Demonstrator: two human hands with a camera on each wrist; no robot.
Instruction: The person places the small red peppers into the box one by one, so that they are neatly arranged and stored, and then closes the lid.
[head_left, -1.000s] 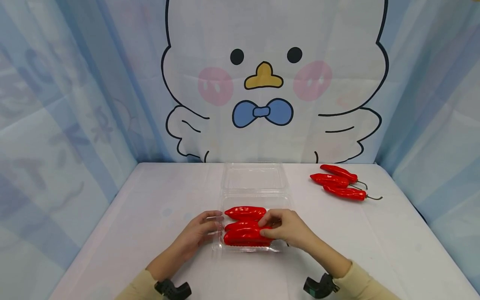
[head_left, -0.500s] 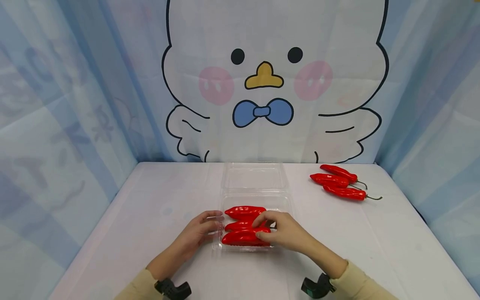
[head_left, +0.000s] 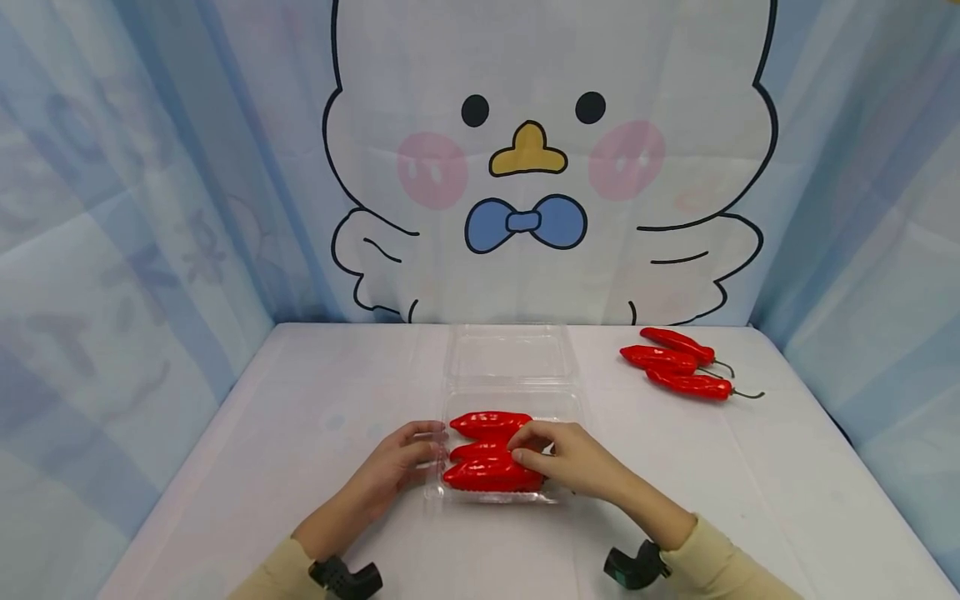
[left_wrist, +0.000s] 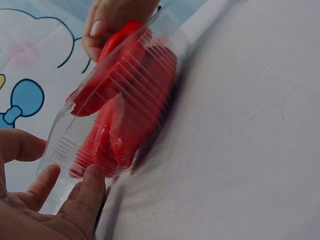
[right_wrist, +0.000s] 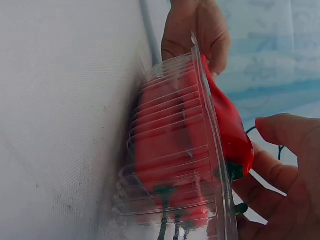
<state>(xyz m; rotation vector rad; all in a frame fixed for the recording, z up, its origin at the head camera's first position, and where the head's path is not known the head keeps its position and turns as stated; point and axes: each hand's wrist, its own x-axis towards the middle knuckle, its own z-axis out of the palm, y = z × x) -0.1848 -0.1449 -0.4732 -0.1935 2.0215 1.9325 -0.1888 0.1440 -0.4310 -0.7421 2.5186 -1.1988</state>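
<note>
A clear plastic clamshell box (head_left: 558, 404) stands on the table with its lid folded back. Several red chili peppers with green stems lie in its tray, including a back one (head_left: 487, 425), a middle one (head_left: 474, 452) and a front one (head_left: 487, 477). The front pepper (right_wrist: 230, 125) rises above the rim in the right wrist view. My right hand (head_left: 576, 460) is at its stem end, the thumb raised slightly off it and the fingers alongside. My left hand (head_left: 397, 468) touches the box's left wall (left_wrist: 75, 150) with loosely extended fingertips.
Three more red chili peppers (head_left: 688, 384) lie together at the table's back right, stems toward the right. The raised lid (head_left: 510, 354) reaches the printed backdrop (head_left: 525, 275) behind the table. Curtains (head_left: 150, 250) flank both sides.
The front pepper has shifted slightly left and settled in the tray. My right hand has followed left, and its thumb has moved up off the pepper. My left hand has stayed put.
</note>
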